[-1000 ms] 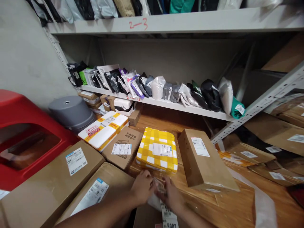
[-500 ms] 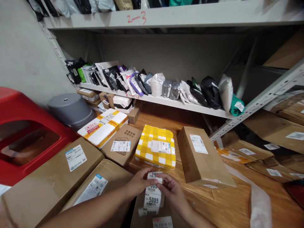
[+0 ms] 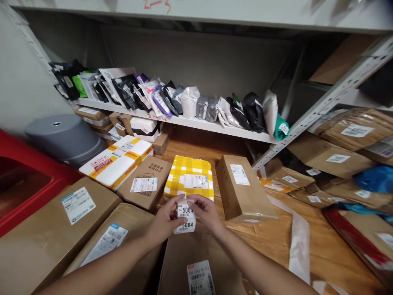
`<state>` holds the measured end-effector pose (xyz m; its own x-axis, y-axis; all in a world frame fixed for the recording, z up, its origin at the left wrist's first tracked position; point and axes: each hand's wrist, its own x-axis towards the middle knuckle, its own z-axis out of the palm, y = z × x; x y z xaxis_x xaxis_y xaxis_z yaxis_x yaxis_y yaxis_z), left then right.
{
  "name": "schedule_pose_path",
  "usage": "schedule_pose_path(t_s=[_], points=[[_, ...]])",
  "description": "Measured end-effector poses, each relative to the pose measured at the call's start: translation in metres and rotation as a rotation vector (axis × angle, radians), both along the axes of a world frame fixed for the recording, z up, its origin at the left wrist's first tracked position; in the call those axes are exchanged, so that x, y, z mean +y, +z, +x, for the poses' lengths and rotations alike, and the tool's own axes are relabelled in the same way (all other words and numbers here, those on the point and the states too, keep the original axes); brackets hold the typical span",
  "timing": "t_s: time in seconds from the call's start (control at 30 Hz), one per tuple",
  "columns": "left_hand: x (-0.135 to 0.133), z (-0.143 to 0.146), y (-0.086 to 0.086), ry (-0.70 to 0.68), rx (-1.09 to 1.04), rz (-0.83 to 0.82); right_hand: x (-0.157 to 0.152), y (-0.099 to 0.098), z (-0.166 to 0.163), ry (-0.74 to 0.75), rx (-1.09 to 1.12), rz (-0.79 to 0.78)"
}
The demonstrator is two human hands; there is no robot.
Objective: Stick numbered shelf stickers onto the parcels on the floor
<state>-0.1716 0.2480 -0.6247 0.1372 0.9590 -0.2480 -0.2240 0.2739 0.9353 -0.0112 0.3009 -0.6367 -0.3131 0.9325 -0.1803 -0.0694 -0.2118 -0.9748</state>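
Observation:
A short strip of white number labels (image 3: pixel 186 226), printed 5003 and 5004, is held between both hands. My left hand (image 3: pixel 166 219) pinches its left side, thumb across the front. At the strip's upper right corner, my right hand (image 3: pixel 204 211) has its fingers closed on the edge. Just beyond the hands lies a yellow-and-white checked parcel (image 3: pixel 176 176) with a shipping label. Beneath them is a brown carton (image 3: pixel 175 262) with a white label near the bottom of the view.
Several cartons (image 3: pixel 33 229) fill the left side, with a white box (image 3: pixel 104 164) behind. A long carton (image 3: pixel 242 196) stands right of the checked parcel. Bagged parcels line the white shelf (image 3: pixel 196 121). A grey stool (image 3: pixel 61 135) and a red plastic piece (image 3: pixel 61 168) are at left.
Both hands have risen slightly with the label strip, which now shows a shorter length; the 5005 label is no longer visible. My view has turned to the right and tilted down.

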Motion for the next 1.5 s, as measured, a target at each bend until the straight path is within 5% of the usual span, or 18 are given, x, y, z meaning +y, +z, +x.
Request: schedule_pose_path(t_s=[0.3, 0.5, 0.6, 0.73, 1.07, 1.2, 1.3, 1.37, 1.5], points=[[0.002, -0.005, -0.002, 0.038, 0.063, -0.011, -0.005, 0.000, -0.003, 0.022, -0.017, 0.032], [-0.002, -0.013, -0.017, 0.161, 0.350, 0.099, -0.010, 0.001, 0.001, 0.076, -0.271, 0.356], [-0.005, -0.015, -0.020, 0.179, 0.262, 0.171, -0.012, -0.002, -0.002, 0.126, -0.244, 0.294], [-0.003, -0.021, -0.016, 0.178, 0.092, 0.016, -0.013, -0.005, -0.014, 0.129, -0.187, 0.188], [-0.012, -0.080, -0.044, 0.325, 0.391, -0.099, -0.019, -0.047, -0.095, 0.090, -0.224, 0.152], [-0.011, -0.106, -0.043, 0.139, 0.363, -0.193, -0.013, -0.052, -0.107, 0.032, -0.248, 0.173], [-0.009, -0.130, -0.039, -0.196, 0.380, -0.270, 0.013, -0.045, -0.094, -0.093, -0.275, 0.203], [-0.010, -0.147, -0.039, -0.332, 0.604, -0.143, 0.035, -0.039, -0.088, -0.182, -0.283, 0.199], [-0.019, -0.166, -0.047, -0.198, 1.166, 0.268, 0.056, -0.038, -0.113, -0.063, -0.279, 0.156]])
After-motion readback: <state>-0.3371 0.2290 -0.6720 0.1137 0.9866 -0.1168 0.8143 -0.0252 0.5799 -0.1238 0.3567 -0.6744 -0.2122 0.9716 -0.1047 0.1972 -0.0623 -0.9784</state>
